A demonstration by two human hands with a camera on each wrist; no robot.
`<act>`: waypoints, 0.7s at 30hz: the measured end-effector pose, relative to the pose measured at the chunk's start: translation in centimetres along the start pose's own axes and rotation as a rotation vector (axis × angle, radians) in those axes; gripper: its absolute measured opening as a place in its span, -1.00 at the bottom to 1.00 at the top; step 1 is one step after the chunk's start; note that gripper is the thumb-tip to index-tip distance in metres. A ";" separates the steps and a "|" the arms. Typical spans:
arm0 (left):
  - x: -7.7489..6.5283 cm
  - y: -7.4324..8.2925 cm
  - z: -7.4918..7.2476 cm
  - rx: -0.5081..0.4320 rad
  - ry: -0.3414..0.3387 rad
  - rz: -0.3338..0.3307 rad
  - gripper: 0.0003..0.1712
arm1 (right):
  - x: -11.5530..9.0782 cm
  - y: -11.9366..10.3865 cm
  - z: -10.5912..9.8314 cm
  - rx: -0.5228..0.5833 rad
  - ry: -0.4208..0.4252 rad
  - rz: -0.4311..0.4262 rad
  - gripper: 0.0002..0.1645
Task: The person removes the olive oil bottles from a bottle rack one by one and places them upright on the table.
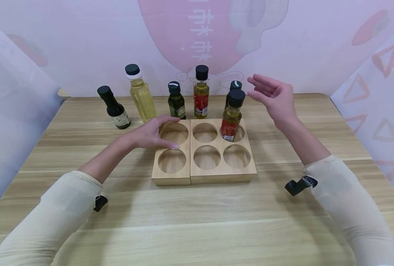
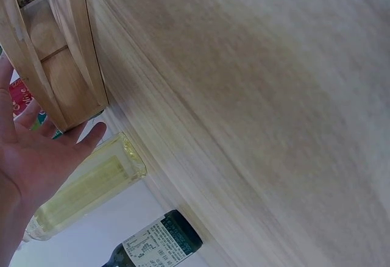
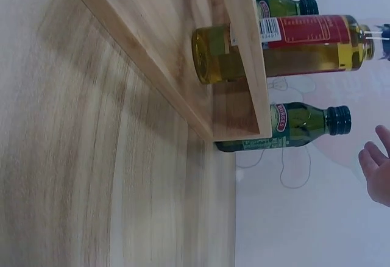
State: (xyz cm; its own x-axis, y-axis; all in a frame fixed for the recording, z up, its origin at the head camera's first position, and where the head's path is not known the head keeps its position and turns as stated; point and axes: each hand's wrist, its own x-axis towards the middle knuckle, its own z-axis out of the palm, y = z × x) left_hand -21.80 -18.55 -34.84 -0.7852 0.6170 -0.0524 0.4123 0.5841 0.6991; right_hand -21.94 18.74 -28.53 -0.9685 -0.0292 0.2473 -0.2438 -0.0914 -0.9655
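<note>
A light wooden rack (image 1: 221,176) with round holes stands on the table, in two joined parts. My left hand (image 1: 153,132) rests at its left part, fingers spread over the rear hole and thumb on the wood between the two holes. In the left wrist view, that hand (image 2: 42,157) is at the rack's end. An oil bottle with a red label (image 1: 229,127) and black cap stands in the rear right hole. To the right of its cap my right hand (image 1: 277,98) is raised in the air, fingers loosely extended, holding nothing.
Behind the rack stand a small green bottle (image 1: 177,103), another red-label oil bottle (image 1: 201,99) and a dark green bottle (image 1: 235,85), partly hidden. Left of these are a tall pale-yellow oil bottle (image 1: 143,98) and a dark bottle (image 1: 116,111). A printed cloth (image 1: 100,44) hangs behind the table.
</note>
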 end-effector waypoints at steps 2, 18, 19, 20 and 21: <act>0.0 0.0 0.0 0.002 0.002 0.000 0.01 | -0.2 0.0 0.0 0.019 -0.006 -0.004 -0.43; 0.0 -0.3 0.0 0.018 -0.005 0.006 0.05 | -1.5 0.3 0.6 0.070 -0.132 -0.073 -0.65; -0.1 -0.3 0.0 0.017 -0.004 0.005 0.04 | -1.5 0.4 0.6 0.074 -0.144 -0.081 -0.65; -0.1 -0.3 0.0 0.017 -0.002 0.006 0.04 | -1.6 0.5 0.7 0.085 -0.156 -0.091 -0.66; -0.1 -0.3 0.0 0.018 -0.002 0.006 0.05 | -1.6 0.6 0.7 0.091 -0.168 -0.100 -0.66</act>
State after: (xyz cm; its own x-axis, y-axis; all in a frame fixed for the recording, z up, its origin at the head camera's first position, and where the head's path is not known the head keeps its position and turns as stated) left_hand -21.83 -18.74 -35.04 -0.7817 0.6217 -0.0495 0.4253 0.5895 0.6867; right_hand -20.49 17.99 -29.43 -0.9155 -0.1807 0.3594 -0.3257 -0.1912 -0.9259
